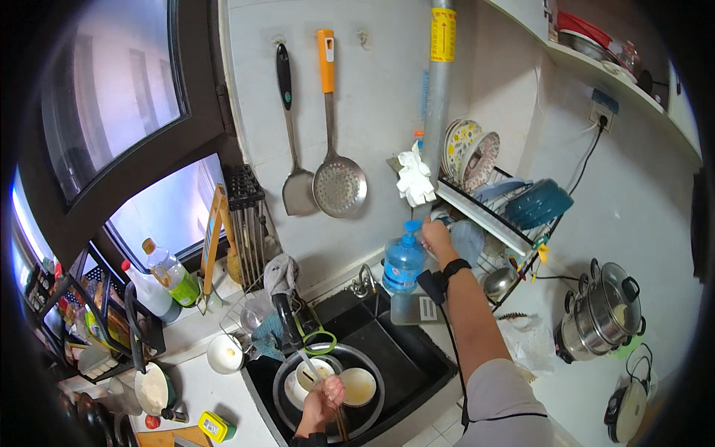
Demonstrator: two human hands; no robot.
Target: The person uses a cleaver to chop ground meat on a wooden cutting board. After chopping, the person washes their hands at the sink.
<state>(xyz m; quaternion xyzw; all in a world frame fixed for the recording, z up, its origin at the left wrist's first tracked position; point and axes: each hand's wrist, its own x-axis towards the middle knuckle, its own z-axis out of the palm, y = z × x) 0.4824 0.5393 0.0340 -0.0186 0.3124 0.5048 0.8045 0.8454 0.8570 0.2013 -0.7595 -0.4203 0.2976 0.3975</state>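
My left hand (317, 405) is over a metal basin (380, 385) in the black sink, holding a wet pink lump (334, 388) whose material is unclear. A thin stream of water falls from the black faucet (287, 321) towards this hand. White bowls (359, 386) with yellowish residue sit in the basin, and chopsticks (341, 427) lean at its near side. Stretched forward, my right hand (437, 237) is beside the blue pump (412, 228) of a clear blue bottle (403, 265). Its fingers are partly hidden, so I cannot tell whether it grips anything.
A dish rack (486, 215) with plates and bowls stands behind my right arm. A steamer pot (595, 313) is at the right. On the left counter are a white bowl (225, 354), a yellow-lidded box (217, 426) and a knife (187, 441) on a wooden board (159, 437).
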